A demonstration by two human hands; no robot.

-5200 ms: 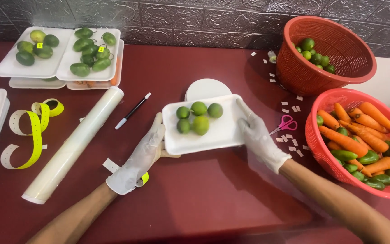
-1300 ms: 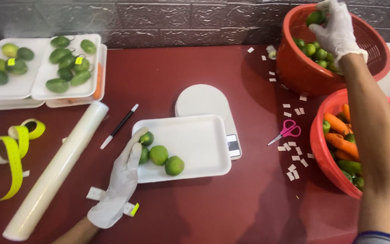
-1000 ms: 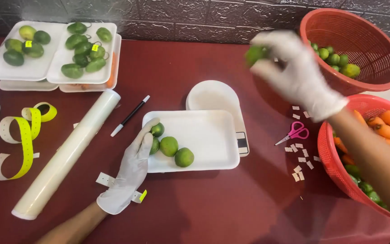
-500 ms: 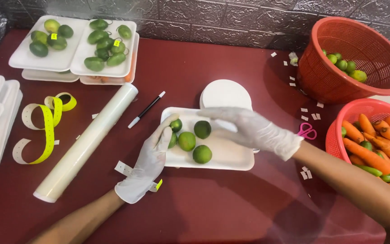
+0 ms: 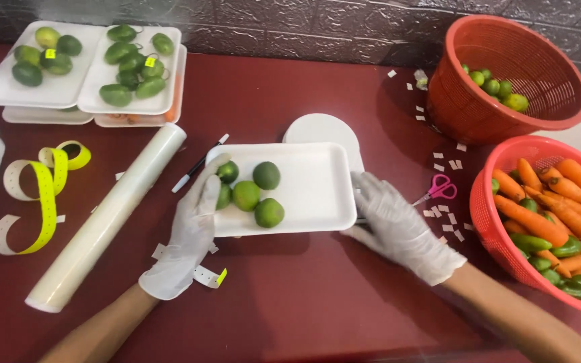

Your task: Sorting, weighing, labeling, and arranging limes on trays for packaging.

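Light, flimsy foam tray [image 5: 304, 181] with loose rolling limes [image 5: 246, 195]: left hand [image 5: 186, 238] and right hand [image 5: 398, 225] fingers open, flat at opposite edges; best supported underneath.

Worktop [image 5: 290, 309]: dark red, glossy, set against a dark textured wall.
Far left: white foam trays [image 5: 82, 74] side by side on stacked ones.
Left: roll of clear film [image 5: 105, 218] lying slantwise; coiled yellow label strip [image 5: 42, 195] beside it.
Middle: white scale [image 5: 324, 131] under a white foam tray [image 5: 304, 191]; black pen [image 5: 196, 168] just left of it.
Right: two red baskets [image 5: 506, 74], touching; pink scissors [image 5: 435, 189] near them.
Scattered: small white paper bits [image 5: 446, 222] around the scissors.
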